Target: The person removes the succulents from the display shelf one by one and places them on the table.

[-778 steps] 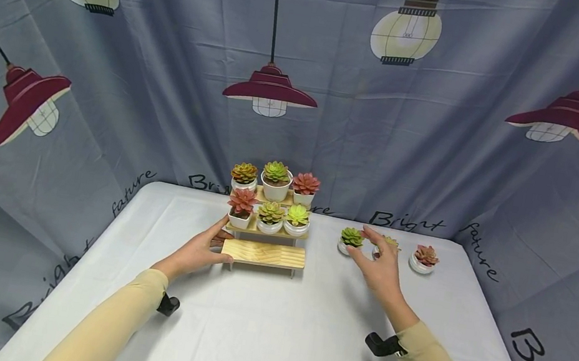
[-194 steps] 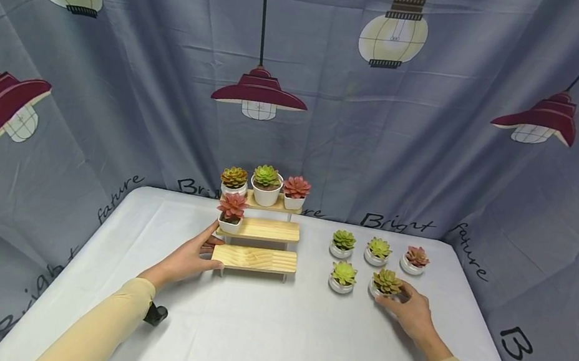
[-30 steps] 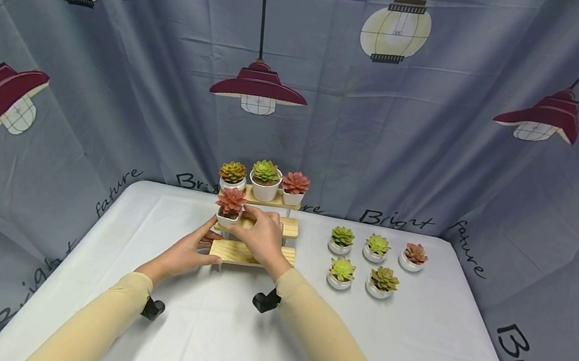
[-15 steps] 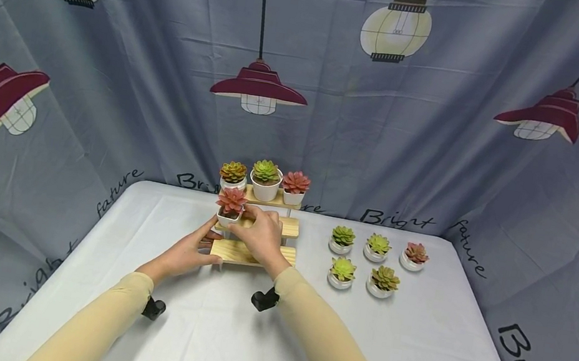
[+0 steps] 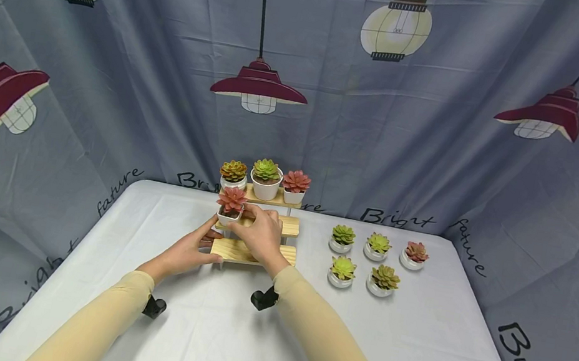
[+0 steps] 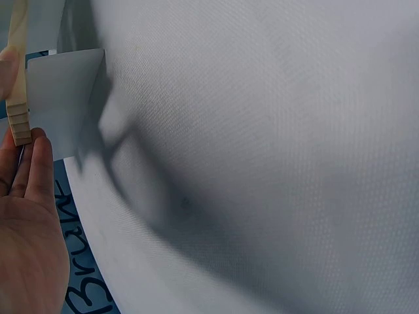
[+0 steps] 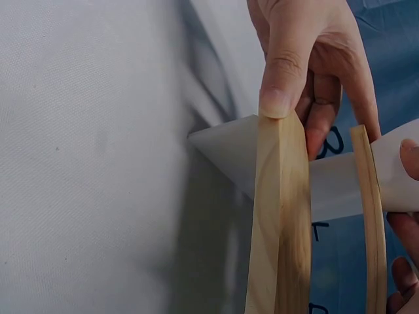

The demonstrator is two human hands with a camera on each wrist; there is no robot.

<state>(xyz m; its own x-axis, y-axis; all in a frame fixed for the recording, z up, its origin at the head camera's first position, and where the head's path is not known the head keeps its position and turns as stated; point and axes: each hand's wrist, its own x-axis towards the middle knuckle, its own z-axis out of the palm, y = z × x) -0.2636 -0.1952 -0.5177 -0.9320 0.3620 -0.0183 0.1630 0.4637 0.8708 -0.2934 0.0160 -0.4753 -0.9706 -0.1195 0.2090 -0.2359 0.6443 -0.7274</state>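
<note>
A three-tier wooden plant stand (image 5: 232,252) stands at the back of the white table. My left hand (image 5: 179,259) holds its left end, thumb at the lowest board's edge; the right wrist view shows that thumb on the board end (image 7: 270,216). On the middle tier's left side is a red succulent in a white pot (image 5: 232,200). My right hand (image 5: 260,236) grips this pot from the right, thumb in front. On the top tier sit a yellow-brown succulent (image 5: 234,172), a green succulent (image 5: 266,172) and a red succulent (image 5: 296,183).
Right of the stand, several small potted succulents stand in two rows on the tablecloth (image 5: 444,350): an olive succulent (image 5: 384,279) and a lime succulent (image 5: 342,269) in front, a reddish succulent (image 5: 415,253) behind. A grey-blue printed curtain (image 5: 318,141) hangs behind the table.
Two succulents left the middle tier for the table earlier. Since 6.5 s ago my right hand has left the olive succulent and moved to the red one. Over the last second nothing visibly moves.
</note>
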